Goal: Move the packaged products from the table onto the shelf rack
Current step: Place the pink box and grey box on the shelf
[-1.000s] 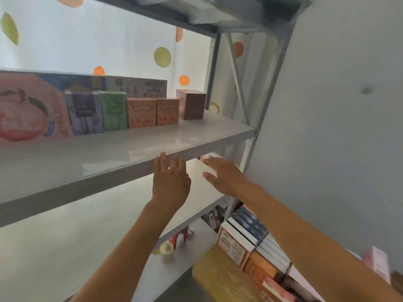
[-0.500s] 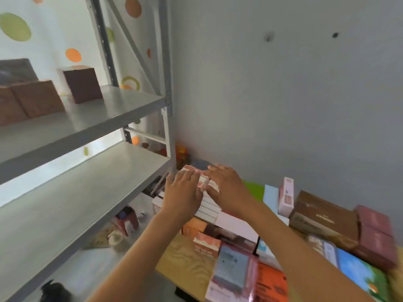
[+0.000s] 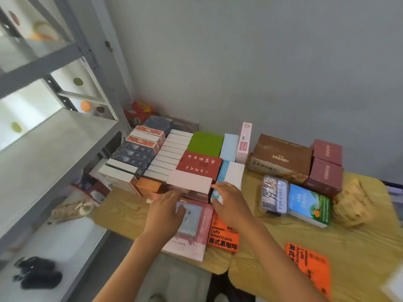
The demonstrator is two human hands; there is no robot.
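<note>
Many packaged boxes are stacked on the wooden table (image 3: 272, 258). My left hand (image 3: 164, 212) hovers with straight fingers over a pink box (image 3: 192, 232) lying flat at the table's front edge, its fingertips near the left end of a pale pink-white box (image 3: 188, 182). My right hand (image 3: 231, 203) reaches with straight fingers to that box's right end, above a white and blue box (image 3: 231, 175). Neither hand holds anything. The grey shelf rack (image 3: 43, 144) stands to the left.
Rows of dark, white and orange boxes (image 3: 139, 158) fill the table's left side, with a red box (image 3: 199, 163) and green box (image 3: 206, 143) behind. Brown and maroon boxes (image 3: 281, 158) stand at the right, orange coffee packs (image 3: 224, 236) near the front. Black items (image 3: 37, 273) lie on the bottom shelf.
My view has swung from the shelf rack down and right to the table. Both hands have come away from the shelf edge and lowered to the boxes at the table's front.
</note>
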